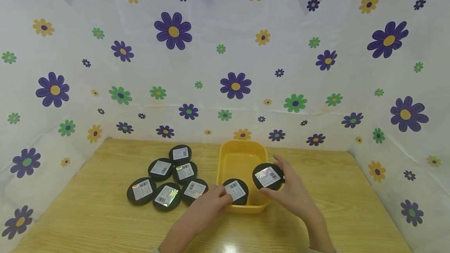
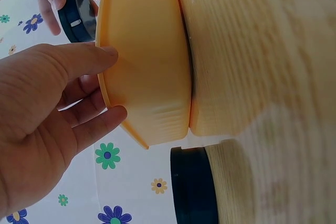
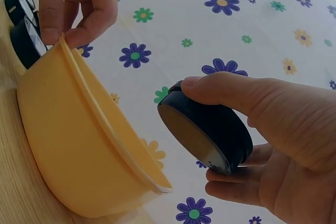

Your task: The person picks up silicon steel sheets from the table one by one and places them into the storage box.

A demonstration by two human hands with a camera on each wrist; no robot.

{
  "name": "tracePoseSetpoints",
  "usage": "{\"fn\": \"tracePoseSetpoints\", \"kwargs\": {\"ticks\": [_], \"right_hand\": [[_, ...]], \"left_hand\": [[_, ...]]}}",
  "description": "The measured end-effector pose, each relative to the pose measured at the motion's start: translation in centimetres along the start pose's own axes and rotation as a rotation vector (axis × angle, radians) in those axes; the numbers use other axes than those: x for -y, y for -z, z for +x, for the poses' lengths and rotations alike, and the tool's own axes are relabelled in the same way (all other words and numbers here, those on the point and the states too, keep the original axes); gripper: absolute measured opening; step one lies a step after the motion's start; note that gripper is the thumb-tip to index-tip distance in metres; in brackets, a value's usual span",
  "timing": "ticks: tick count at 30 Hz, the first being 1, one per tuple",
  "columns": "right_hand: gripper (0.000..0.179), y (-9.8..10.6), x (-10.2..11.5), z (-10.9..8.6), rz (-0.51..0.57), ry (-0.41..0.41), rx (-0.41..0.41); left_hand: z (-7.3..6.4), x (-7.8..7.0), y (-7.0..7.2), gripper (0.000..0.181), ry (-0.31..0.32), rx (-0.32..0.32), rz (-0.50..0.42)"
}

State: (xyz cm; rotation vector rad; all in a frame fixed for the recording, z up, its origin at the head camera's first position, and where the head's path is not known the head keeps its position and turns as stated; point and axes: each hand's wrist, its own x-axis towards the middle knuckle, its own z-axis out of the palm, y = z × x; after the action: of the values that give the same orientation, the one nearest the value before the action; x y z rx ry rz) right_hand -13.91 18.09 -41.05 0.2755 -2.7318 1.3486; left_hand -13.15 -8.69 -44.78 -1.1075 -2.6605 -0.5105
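Observation:
My right hand [image 1: 293, 194] grips a flat round black container [image 1: 268, 176] by its edge, thumb on one side and fingers on the other. A white label with a shiny patch faces up in the head view. The held container is above the right part of a yellow plastic tub [image 1: 242, 147], apart from it in the right wrist view. My left hand [image 1: 207, 206] pinches the tub's near left rim, thumb outside and some fingers reaching over the edge, as the left wrist view shows. Another labelled black container [image 1: 235, 191] lies inside the tub beside the left fingers.
Several similar black containers [image 1: 166, 196] lie grouped on the wooden table [image 1: 105, 221] left of the tub, labels up. One of them [image 1: 195, 189] sits close to the left hand. A white flowered cloth [image 1: 211, 65] hangs behind the table and along its sides.

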Motion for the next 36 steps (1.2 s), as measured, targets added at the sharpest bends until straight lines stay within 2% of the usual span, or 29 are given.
{"fn": "tracePoseSetpoints", "kwargs": {"ticks": [11, 21, 27, 36], "right_hand": [[0.098, -1.1, 0.4, 0.1, -0.005, 0.029, 0.034], [0.094, -2.4, 0.7, 0.0, 0.004, 0.020, 0.072], [0.094, -3.3, 0.6, 0.0, -0.019, 0.053, 0.097], [0.091, -4.1, 0.7, 0.1, -0.034, 0.083, 0.162]], "left_hand": [[0.0, 0.0, 0.0, 0.010, -0.002, -0.004, 0.004], [0.0, -0.1, 0.0, 0.011, -0.006, -0.005, 0.018], [0.0, 0.0, -0.1, 0.011, -0.019, -0.027, 0.023], [0.0, -0.1, -0.1, 0.011, -0.002, -0.016, 0.019]]}}
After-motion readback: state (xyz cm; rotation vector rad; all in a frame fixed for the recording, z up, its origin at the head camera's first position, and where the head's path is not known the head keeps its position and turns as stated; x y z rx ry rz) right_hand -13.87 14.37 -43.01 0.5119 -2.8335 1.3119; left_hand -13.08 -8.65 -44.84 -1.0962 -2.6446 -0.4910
